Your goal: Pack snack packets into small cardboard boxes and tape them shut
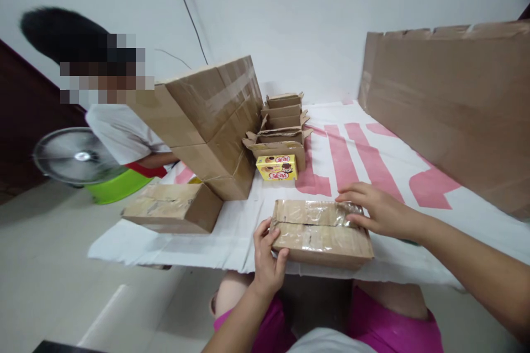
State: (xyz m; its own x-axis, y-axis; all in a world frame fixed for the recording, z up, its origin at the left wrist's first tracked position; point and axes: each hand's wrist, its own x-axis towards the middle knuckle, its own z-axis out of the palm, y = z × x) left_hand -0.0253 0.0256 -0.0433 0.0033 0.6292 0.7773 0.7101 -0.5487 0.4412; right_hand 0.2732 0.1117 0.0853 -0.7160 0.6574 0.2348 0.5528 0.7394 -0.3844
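Observation:
A taped cardboard box (pixel 318 238) lies near the front edge of the cloth-covered table. Its top flaps meet in a dark seam, with shiny clear tape across them. My left hand (pixel 268 258) grips the left end of this box, thumb on the near side and fingers round the corner. On its right end rests my right hand (pixel 372 210), fingers stretched apart over the top and far edge. Just beyond the box, a yellow printed snack packet (pixel 276 168) leans against a row of open cardboard boxes (pixel 275 150).
Left of centre, stacked closed cartons (pixel 207 105) form a tall wall, with another taped box (pixel 174 207) at its foot. A large cardboard sheet (pixel 447 105) stands on the right. Across the table sits another person (pixel 124 129), near a fan (pixel 83 155) and green basin (pixel 118 186).

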